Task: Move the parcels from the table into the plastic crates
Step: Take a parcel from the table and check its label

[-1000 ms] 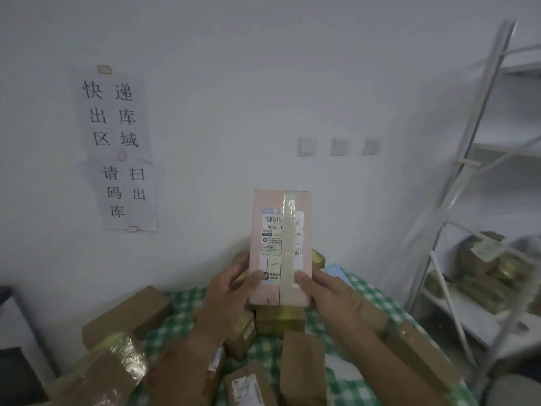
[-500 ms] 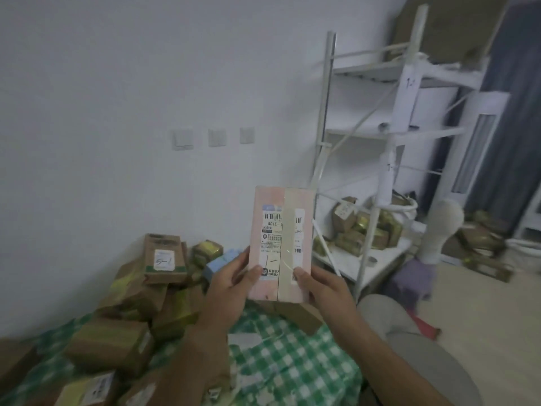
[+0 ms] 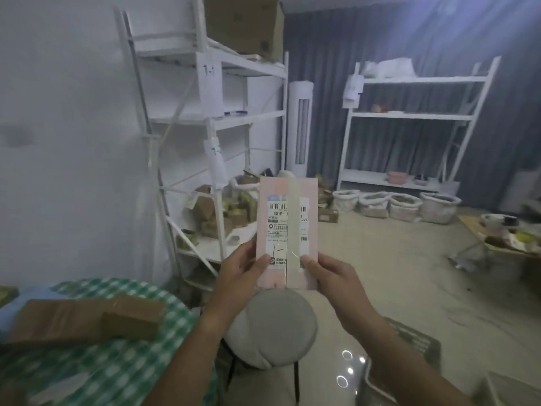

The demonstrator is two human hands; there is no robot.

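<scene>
Brown cardboard parcels (image 3: 87,320) lay on the green-checked tabletop (image 3: 123,373) at the left. Further right, the left hand (image 3: 238,276) and right hand (image 3: 332,278) held a pink parcel (image 3: 287,230) upright between them, above a grey stool (image 3: 272,326), thumbs pressed on its labelled face and fingers curled behind. A dark plastic crate (image 3: 415,344) sat on the floor at the lower right.

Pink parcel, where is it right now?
Head view, centre: the pink parcel is held upright by the left hand and right hand, above the grey round stool, right of the checked table.

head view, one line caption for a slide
Both hands, left hand and right hand, hold a pink labelled parcel upright, facing white shelves.
</scene>
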